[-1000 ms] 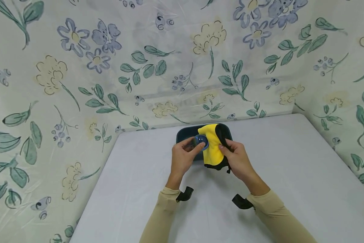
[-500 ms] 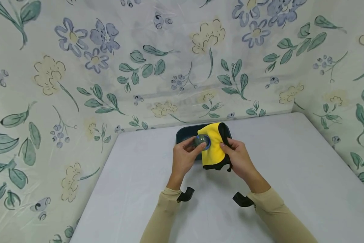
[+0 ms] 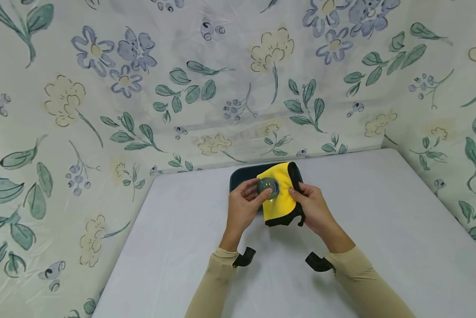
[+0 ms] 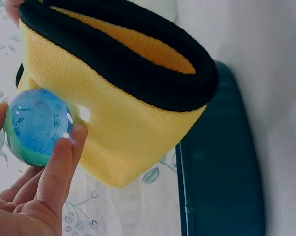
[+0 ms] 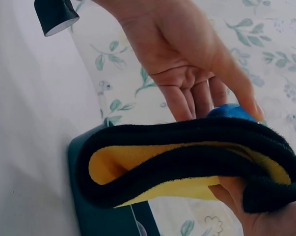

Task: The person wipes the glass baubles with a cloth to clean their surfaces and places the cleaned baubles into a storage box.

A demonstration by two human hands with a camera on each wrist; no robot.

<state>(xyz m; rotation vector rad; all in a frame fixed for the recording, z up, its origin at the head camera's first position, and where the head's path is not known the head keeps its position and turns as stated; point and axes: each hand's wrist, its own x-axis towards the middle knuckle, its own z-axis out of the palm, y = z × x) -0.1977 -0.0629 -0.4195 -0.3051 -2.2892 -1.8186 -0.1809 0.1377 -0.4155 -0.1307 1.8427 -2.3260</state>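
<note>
A clear glassy ball [image 3: 266, 187], tinted blue and green in the left wrist view, is pinched between thumb and fingers of my left hand [image 3: 243, 204]. It sits right against the yellow face of a folded cloth [image 4: 113, 108] with thick black edging. My right hand [image 3: 311, 206] grips the cloth at its right side, the thumb on the yellow face and the other fingers behind. In the right wrist view, the cloth's black-edged fold [image 5: 187, 129] hides most of the blue ball [image 5: 231, 111]. Both hands are held up in front of a dark teal bin [image 3: 238, 176].
The bin [image 4: 221, 162] stands at the far side of a white-covered table [image 3: 182, 247], near a flower-patterned curtain [image 3: 206, 106]. Part of a roundish thing [image 5: 141, 228] shows inside the bin in the right wrist view. Black curved mounts [image 3: 243, 257] stick out at both wrists.
My left hand has turned the ball and shifted slightly right, so the ball overlaps more of the cloth and looks clearer than its earlier blue. The cloth has tilted a little in my right hand.
</note>
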